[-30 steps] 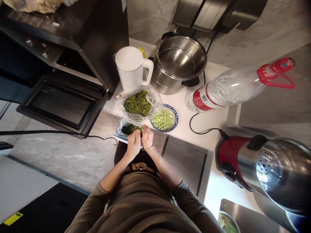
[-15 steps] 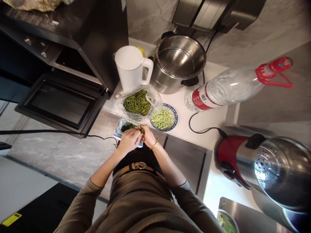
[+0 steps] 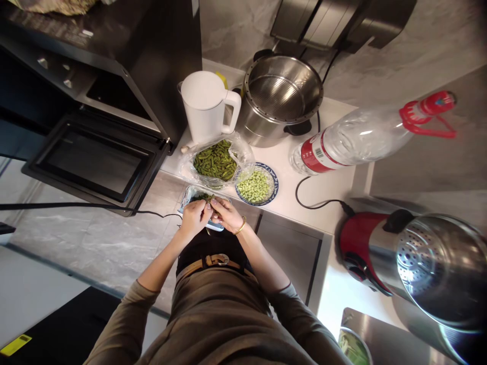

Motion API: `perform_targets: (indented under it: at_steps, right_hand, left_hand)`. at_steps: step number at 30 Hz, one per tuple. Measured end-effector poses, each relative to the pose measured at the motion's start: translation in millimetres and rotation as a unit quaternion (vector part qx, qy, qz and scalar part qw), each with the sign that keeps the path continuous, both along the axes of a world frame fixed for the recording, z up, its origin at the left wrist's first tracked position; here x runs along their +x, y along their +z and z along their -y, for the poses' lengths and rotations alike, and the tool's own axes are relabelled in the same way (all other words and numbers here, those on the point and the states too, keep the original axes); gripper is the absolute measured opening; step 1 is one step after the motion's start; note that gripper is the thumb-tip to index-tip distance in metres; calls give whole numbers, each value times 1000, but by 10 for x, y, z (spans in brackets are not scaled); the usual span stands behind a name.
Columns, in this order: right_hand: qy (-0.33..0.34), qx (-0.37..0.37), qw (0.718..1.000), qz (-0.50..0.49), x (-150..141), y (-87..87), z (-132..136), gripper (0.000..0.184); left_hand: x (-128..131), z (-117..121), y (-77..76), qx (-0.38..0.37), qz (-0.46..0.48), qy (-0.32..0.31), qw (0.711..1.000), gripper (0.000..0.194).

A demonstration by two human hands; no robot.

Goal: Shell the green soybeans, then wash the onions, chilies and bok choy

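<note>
My left hand (image 3: 195, 217) and my right hand (image 3: 228, 216) meet over a small lined bin (image 3: 186, 196) holding dark green bits. Both are closed, thumbs and fingertips together around a green edamame pod (image 3: 209, 199), mostly covered by the fingers. A gold bracelet (image 3: 242, 225) circles the right wrist. Just beyond the hands, on the counter, a clear plastic bag (image 3: 187, 165) lies open with many edamame pods (image 3: 215, 161) in it. Touching its right side is a blue-rimmed plate (image 3: 274, 182) with shelled green beans (image 3: 254, 187).
Behind the bag stand a white pitcher (image 3: 203, 101) and a steel pot (image 3: 262, 133). A large water bottle (image 3: 353, 137) and a red appliance (image 3: 359, 238) are to the right. On the left, an oven door (image 3: 95, 157) hangs open; a black cord (image 3: 95, 206) crosses below it.
Both hands have shifted slightly left and their fingers have turned, with the thumbs now showing on top. The counter items have stayed in place.
</note>
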State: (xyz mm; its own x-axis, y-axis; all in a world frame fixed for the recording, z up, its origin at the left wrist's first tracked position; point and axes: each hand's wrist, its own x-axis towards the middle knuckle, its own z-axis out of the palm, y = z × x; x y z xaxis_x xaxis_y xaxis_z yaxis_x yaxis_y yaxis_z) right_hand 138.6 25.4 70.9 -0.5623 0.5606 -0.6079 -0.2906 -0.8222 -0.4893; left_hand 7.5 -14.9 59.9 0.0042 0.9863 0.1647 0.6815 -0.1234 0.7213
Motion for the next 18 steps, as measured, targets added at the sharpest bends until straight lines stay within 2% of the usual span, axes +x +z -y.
perform_targets:
  at_steps: [3,7,9,12,15,18]
  right_hand:
    - [-17,0,1000,-6,-20,-17,7,42]
    - [-18,8,997,75,-31,-59,11,45]
    - [-14,35,993,112,-29,-81,15,47]
    - [1,85,987,136,-29,-103,28,48]
    - [10,139,973,182,-38,-115,52,47]
    - [-1,194,952,237,-61,-123,90,45]
  left_hand:
    - [-37,3,14,-16,11,17,1000,34]
    - [-135,10,27,2,-51,-36,998,35]
    - [-171,13,38,12,-86,-63,994,29]
    - [-172,14,46,-19,-101,-53,993,22]
    - [-119,6,38,-50,-80,-44,995,26]
    - [-46,-4,31,-32,-73,-47,996,29]
